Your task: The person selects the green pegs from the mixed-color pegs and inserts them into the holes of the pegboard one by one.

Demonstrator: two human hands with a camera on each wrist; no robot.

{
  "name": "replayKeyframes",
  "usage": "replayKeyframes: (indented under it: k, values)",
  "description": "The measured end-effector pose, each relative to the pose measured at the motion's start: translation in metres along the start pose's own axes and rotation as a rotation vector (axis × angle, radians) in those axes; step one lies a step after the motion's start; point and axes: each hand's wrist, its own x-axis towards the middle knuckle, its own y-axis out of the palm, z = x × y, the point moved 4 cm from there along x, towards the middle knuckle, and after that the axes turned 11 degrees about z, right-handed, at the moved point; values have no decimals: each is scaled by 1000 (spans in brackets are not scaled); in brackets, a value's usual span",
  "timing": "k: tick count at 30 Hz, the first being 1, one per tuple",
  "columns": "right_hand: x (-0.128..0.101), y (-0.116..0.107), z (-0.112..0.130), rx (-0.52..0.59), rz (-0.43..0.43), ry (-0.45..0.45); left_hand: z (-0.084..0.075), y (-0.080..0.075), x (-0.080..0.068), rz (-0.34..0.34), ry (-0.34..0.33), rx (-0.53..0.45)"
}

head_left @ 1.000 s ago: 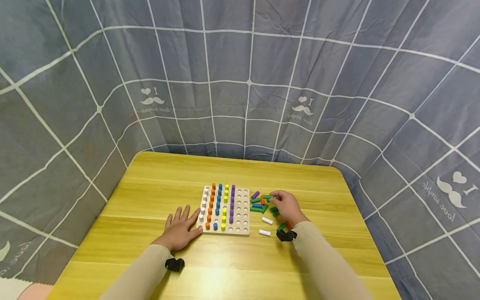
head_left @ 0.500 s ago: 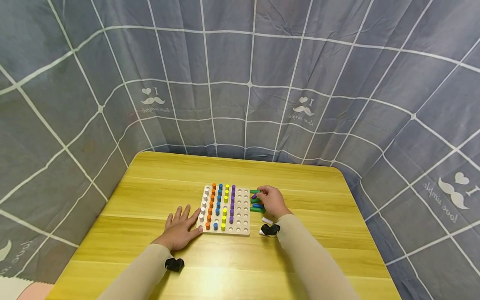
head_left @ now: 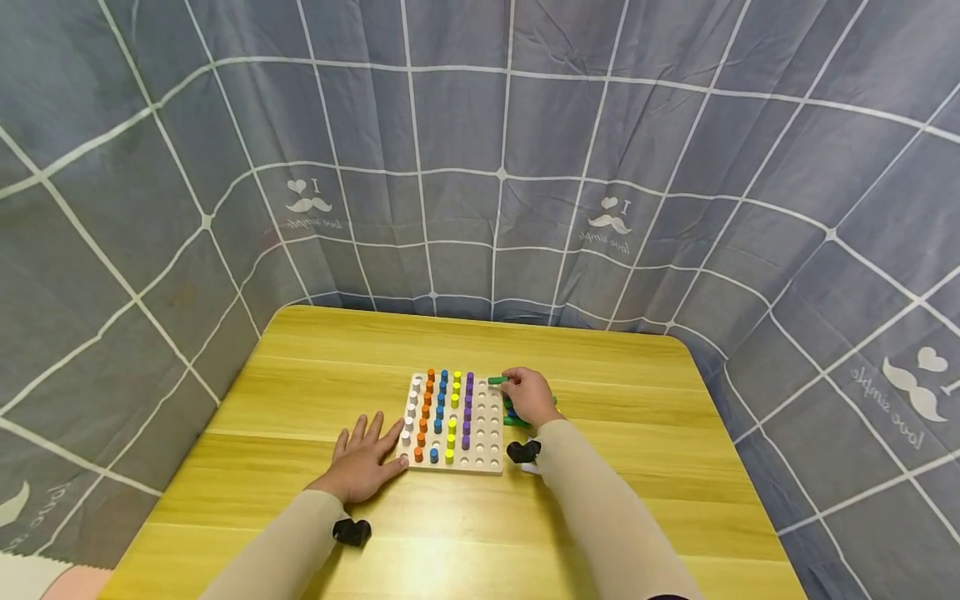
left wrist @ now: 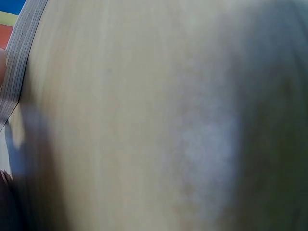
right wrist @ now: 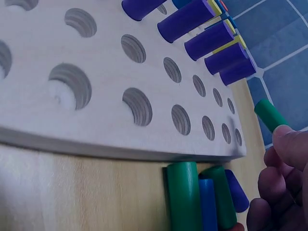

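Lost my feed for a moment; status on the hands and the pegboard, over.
Right hand pinches green peg above pegboard far right corner. Left hand flat on table, touching board's near left corner. Two right columns of holes empty; nothing blocking.

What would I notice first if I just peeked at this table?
The white pegboard mid-table, with rows of white, orange, blue, yellow and purple pegs standing in it. The right hand holds a green peg at its far right corner, while the left hand lies flat at its near left corner.
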Motion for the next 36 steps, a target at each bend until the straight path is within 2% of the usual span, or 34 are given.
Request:
replayKeyframes:
  k: [15, 36]
  values:
    - [12, 8, 0, -21, 46, -8, -1, -3, 0, 30, -37, 34]
    - [20, 19, 6, -211, 34, -53, 0, 2, -2, 7, -22, 39]
